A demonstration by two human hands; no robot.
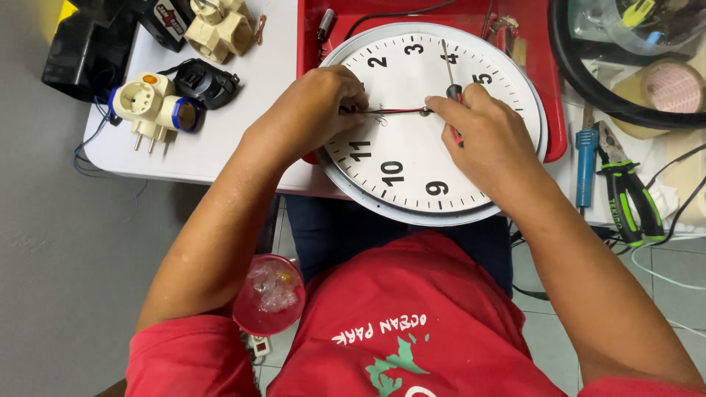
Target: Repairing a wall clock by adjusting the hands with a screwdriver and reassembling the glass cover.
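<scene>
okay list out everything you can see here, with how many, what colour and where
wall clock: 1, white face, black numerals, table edge, centre
screwdriver: 1, red and black handle, in right hand
red tray: 1, under clock
plug adapters: 2 groups, cream, left tabletop
black adapter: 1, left tabletop
pliers: 1, green and black, right
blue tool: 1, beside pliers
tape roll: 1, tan, right
red cup: 1, below table
left hand: on clock hands
right hand: gripping screwdriver

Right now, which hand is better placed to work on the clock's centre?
Probably the right hand: it holds the screwdriver beside the clock's centre, while the left hand pinches the red pointer.
</scene>
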